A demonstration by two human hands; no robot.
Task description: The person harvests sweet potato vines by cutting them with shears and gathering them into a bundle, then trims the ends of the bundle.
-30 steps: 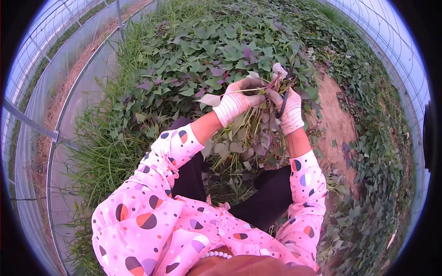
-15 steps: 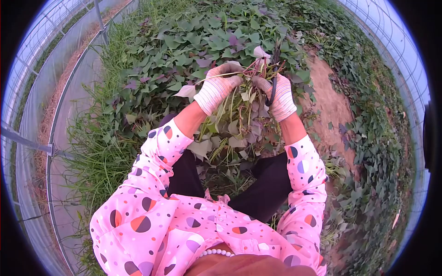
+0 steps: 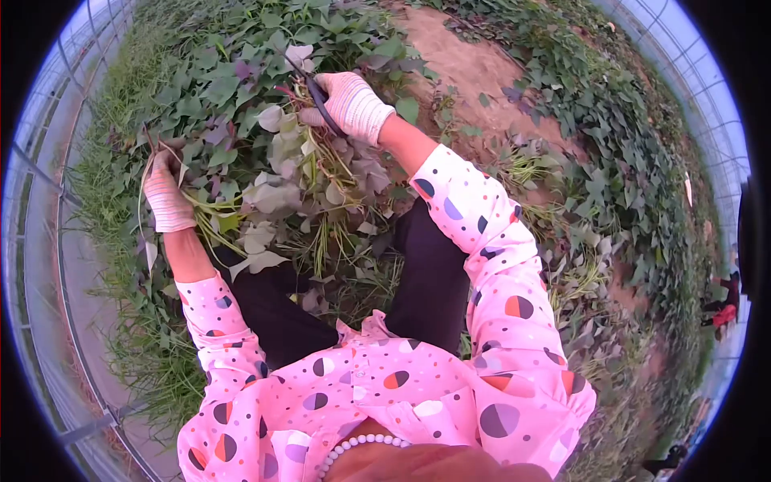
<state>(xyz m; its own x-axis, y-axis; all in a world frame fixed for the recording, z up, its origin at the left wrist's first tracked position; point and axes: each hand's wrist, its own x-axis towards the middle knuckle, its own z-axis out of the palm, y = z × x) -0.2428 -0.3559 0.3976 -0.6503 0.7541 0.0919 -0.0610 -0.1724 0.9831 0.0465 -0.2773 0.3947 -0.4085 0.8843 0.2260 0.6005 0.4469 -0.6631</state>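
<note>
My right hand point(image 3: 351, 104), in a striped white work glove, is closed around a bunch of leafy vine cuttings point(image 3: 287, 153). Black-handled scissors point(image 3: 316, 95) are held in the same hand, their blades pointing up and left. The bunch hangs down with its pale leaf undersides showing. Over to the left, my left hand point(image 3: 169, 197), also gloved, is closed on a few vine stems point(image 3: 210, 210). Their leaves trail toward my knee, and one thin stem dangles outside the wrist. The two hands are well apart.
Leafy vines with green and purple leaves point(image 3: 217, 88) cover the ground ahead. Bare brown soil point(image 3: 482, 68) runs along the upper right. Tall grass point(image 3: 120, 201) borders the left side, beside a greenhouse frame point(image 3: 68, 265). Cut vines point(image 3: 578, 281) lie on the right.
My hands were together over the bunch and have separated. The left has moved left and down with some stems; the right has moved left with the bunch and scissors. The view has turned right.
</note>
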